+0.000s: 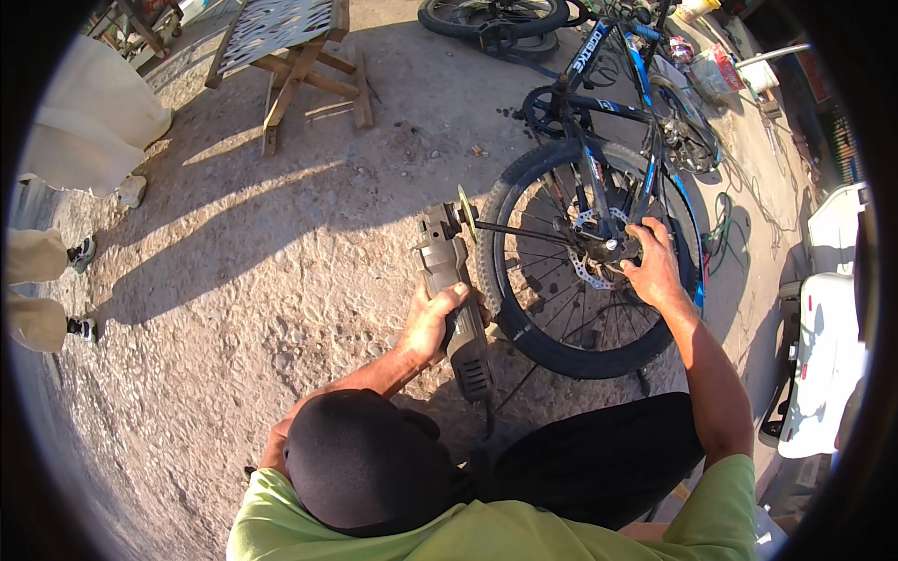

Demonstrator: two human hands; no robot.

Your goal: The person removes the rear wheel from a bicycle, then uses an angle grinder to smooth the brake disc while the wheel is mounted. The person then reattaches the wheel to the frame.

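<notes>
My left hand [432, 323] is wrapped around the body of a grey angle grinder [444, 257], held upright with its head pointing away from me. Its thin green-edged disc [466, 208], seen nearly edge-on, is close to the tyre's left side. A thin dark rod [524, 230] runs from beside the disc toward the wheel hub [610, 247]; I cannot tell whether it touches the disc. Thumb and fingers of my right hand [658, 268] curl around the hub's end. The hub carries a drilled brake rotor [591, 273] inside the spoked bicycle wheel [561, 353].
The black-and-blue bicycle frame [606, 105] stretches away beyond the wheel. A wooden stand [304, 79] is at the far left, near a standing person in pale clothes [89, 117]. White panels [823, 365] lie right, and a green cable [725, 229] trails over rough ground.
</notes>
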